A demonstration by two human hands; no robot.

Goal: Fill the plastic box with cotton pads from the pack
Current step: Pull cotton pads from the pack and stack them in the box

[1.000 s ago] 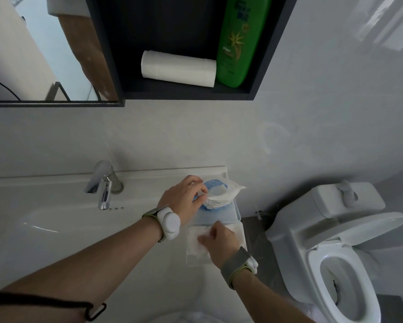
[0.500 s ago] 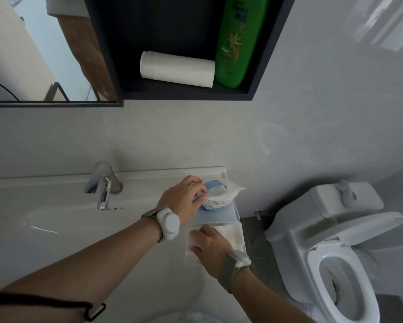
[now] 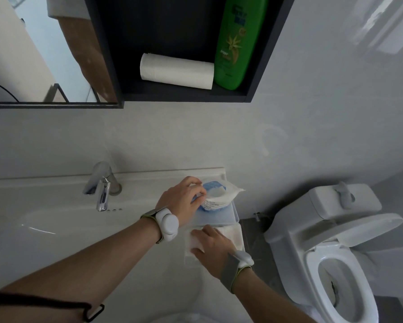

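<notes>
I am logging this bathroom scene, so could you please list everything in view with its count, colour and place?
pack of cotton pads: one, white and blue, on the open lid at the counter's right end
plastic box: one, clear, lid open behind it, white pads inside
faucet: one, chrome, behind the basin
sink counter: one, white, lower left
paper roll: one, white, lying on the dark shelf
bottle: one, green, standing right of the roll
mirror: one, upper left
toilet: one, white, seat up, right side
wrist bands: two, grey with white pods, one per wrist
left hand: grips the pack
right hand: rests on the pads in the box
</notes>
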